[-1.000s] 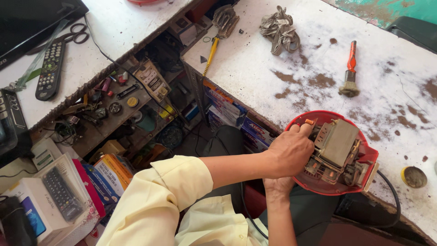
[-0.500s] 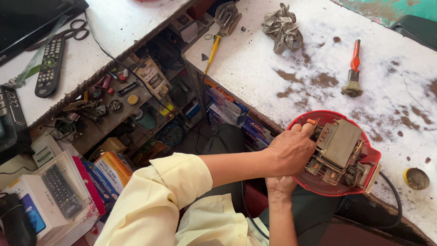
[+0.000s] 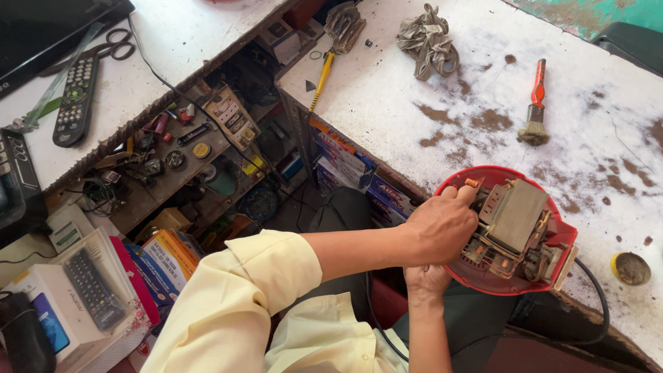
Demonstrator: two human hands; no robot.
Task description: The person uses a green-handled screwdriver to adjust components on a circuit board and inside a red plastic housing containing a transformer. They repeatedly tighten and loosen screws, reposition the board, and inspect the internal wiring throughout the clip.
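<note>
— Red plastic, that round shell (image 3: 483, 280) at the near edge of the white worktop (image 3: 414, 103)?

— Yes, a red open casing with a grey transformer block (image 3: 514, 214) and wound metal parts sitting inside it. It hangs partly over the bench edge, above the person's lap.

— And the hands?

— The left hand (image 3: 442, 228) is curled over the casing's left rim, fingers bent in against the parts beside the transformer, with a small orange piece (image 3: 472, 183) just above the fingertips. Whether it pinches anything, I cannot tell. The right hand (image 3: 425, 280) is under the shell, cupping it from below; only the wrist and part of the palm show.

— Anything leading out of it?

— A black cable (image 3: 597, 304) runs from the casing's right side down past the bench edge.

— What else is on the top?

— An orange-handled brush (image 3: 535, 103) lies well beyond the casing, a crumpled grey rag (image 3: 428, 45) farther back, a yellow-handled tool (image 3: 321, 76) near the left corner, and a small round tin (image 3: 630, 268) just right of the shell. On the other table (image 3: 173, 41) to the left lie a remote control (image 3: 74, 100) and scissors (image 3: 110, 48).
</note>
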